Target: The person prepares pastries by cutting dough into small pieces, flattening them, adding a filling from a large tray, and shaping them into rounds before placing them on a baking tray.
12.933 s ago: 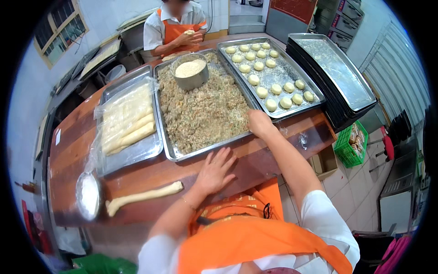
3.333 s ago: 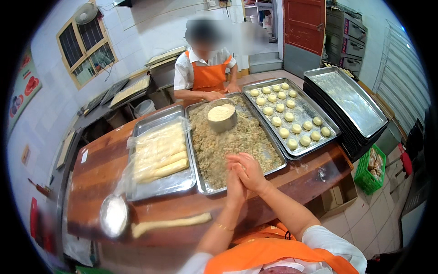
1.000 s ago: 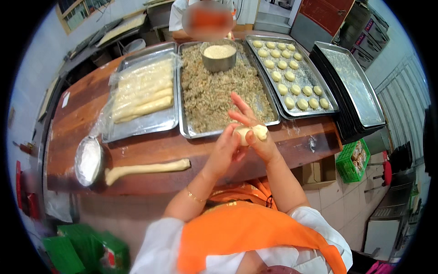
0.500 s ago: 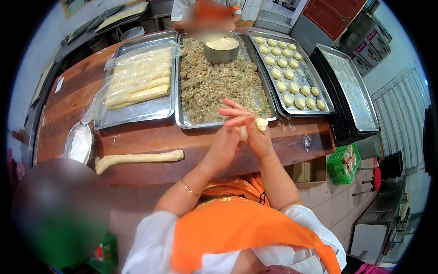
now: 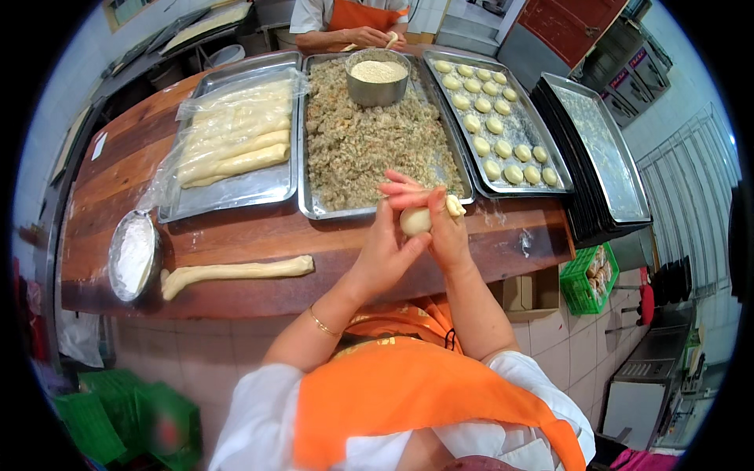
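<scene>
No writing can be read with certainty.
At six o'clock, the orange cloth apron (image 5: 353,400) has yellow printed marks (image 5: 386,341) near its waist, but they are too small for reading. At two o'clock, the grey metal cabinet with stacked fronts (image 5: 640,82) carries narrow purple label strips (image 5: 620,77); any print on them is also not legible.

the dough ball (image 5: 416,223) is partly covered by left hand (image 5: 385,243) and right hand (image 5: 448,238); the co-worker (image 5: 363,16) is cropped at the upper edge.
</scene>
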`<state>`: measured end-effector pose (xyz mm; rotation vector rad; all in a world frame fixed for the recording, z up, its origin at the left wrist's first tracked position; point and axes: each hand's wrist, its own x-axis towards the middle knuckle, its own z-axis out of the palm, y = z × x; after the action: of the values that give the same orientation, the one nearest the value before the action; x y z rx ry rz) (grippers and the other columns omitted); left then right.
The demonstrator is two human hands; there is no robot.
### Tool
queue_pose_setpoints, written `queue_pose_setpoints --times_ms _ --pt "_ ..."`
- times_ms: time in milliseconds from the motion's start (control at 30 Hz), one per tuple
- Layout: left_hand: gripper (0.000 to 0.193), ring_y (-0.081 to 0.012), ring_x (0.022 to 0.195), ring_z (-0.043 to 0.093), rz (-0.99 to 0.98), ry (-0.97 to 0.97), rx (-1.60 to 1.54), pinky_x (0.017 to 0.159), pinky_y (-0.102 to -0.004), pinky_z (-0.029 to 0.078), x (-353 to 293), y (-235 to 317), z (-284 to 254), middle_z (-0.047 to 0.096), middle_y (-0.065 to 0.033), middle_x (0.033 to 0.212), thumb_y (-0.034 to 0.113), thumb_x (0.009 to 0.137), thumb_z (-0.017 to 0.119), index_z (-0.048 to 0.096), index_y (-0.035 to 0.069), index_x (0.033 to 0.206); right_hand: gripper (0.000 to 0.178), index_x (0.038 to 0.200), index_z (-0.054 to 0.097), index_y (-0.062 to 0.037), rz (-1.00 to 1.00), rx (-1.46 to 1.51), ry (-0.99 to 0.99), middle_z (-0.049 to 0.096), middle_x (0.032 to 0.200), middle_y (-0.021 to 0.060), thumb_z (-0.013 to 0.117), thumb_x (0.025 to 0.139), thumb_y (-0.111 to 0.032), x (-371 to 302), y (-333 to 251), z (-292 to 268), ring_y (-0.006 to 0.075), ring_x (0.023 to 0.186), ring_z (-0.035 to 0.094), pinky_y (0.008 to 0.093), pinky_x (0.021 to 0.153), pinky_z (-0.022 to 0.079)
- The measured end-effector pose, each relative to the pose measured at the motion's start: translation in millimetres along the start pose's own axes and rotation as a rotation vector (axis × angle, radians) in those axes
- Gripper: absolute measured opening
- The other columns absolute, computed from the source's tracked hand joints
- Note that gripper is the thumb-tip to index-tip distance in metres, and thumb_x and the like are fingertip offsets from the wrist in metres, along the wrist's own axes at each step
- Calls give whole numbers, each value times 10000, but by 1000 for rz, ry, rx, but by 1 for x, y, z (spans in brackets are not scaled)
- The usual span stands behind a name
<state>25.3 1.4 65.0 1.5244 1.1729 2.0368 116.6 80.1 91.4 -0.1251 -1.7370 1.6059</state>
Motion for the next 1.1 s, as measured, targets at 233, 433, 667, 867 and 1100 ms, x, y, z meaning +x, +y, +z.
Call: queue_pose_setpoints --times_ms 233,433,667,867,1100 --pt "444 -98 913 570 -565 -485 -291 735 -235 500 4 4 -45 563 -50 1118 398 1014 594 480 43 1255 668 1130 742 -54 -19 -110 31 580 1406 164 269 1079 -523 2 -6 9 336 1463 348 461 1186 292" --pt "300 -158 866 617 -566 -95 -416 767 -289 536 -3 10 -18 606 -92 1045 262 1023 572 469 29 1181 420 1022 718 -45 18 -666 225 699 973 111 519 1026 -415 4 -24 12 213 1045 617 351 895 491" --pt "252 -139 835 595 -730 56 -835 685 -264 503 2 13 -26 600 -70 1047 227 1030 559 486 67 1210 217 912 647 -22 299 -701 170 649 761 58 741 901 -217 3 -41 -5 120 683 609 277 624 491" --pt "290 -141 780 586 -812 72 -1048 637 -245 491 5 4 -35 610 -56 1040 262 1044 532 496 85 1271 125 938 598 -19 365 -723 6 583 808 1 650 936 -132 12 -48 -14 71 671 550 225 584 429" --pt "369 -146 745 582 -734 -56 -714 608 -249 471 3 2 -50 611 -83 1044 325 1069 469 474 67 1332 120 934 608 -28 277 -753 -62 588 802 33 666 879 -117 18 -48 -9 99 678 548 262 591 431"
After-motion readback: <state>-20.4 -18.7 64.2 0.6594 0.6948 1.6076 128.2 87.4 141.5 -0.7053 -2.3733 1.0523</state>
